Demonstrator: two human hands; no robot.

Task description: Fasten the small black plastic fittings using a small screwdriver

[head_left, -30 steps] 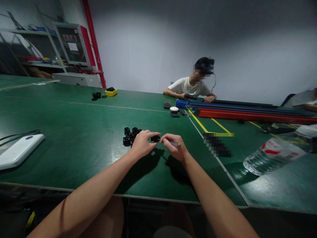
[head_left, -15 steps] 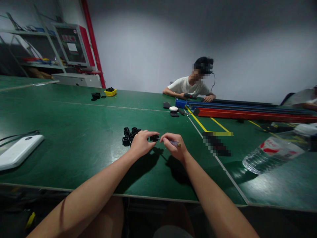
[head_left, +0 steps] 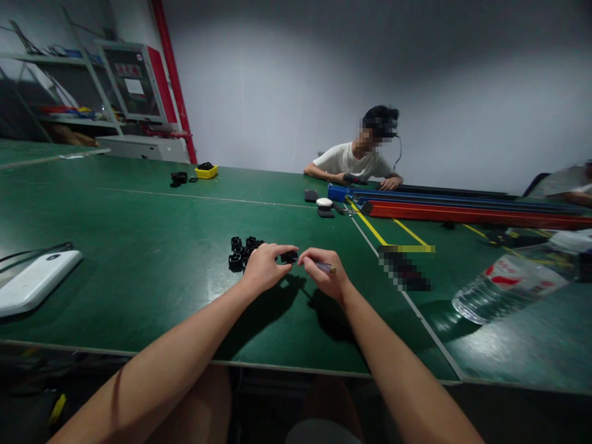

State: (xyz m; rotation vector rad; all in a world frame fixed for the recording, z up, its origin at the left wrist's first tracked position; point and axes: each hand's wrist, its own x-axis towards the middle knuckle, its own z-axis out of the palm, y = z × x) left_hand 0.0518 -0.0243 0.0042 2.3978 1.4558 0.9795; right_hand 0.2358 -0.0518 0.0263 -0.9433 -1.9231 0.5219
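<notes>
My left hand (head_left: 263,268) pinches a small black plastic part (head_left: 289,256) a little above the green table (head_left: 139,259). Facing it, my right hand (head_left: 325,274) is closed around a thin tool with a purplish handle (head_left: 326,267), and the tool's tip meets the black part. A small pile of several similar black parts (head_left: 241,250) lies on the table just left of my left hand.
A white device with a cable (head_left: 34,280) lies at the left edge. A clear water bottle (head_left: 509,280) lies on its side at the right. Red and blue long rails (head_left: 462,213), a yellow tray (head_left: 206,171) and a seated person in a white shirt (head_left: 354,163) are at the far side.
</notes>
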